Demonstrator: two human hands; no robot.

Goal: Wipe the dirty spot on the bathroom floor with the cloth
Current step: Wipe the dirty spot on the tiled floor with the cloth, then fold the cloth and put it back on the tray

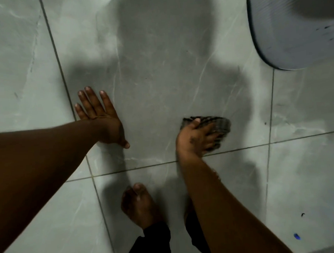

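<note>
A large rounded pale-blue plastic object with dark scuffs fills the upper right corner. A bare foot below a black trouser cuff stands at bottom centre.

Two bare hands show: one left hand and one right hand. There is one dark cloth, one bare foot, one round blue-grey basin, and two grout lines crossing the tiled floor.
</note>
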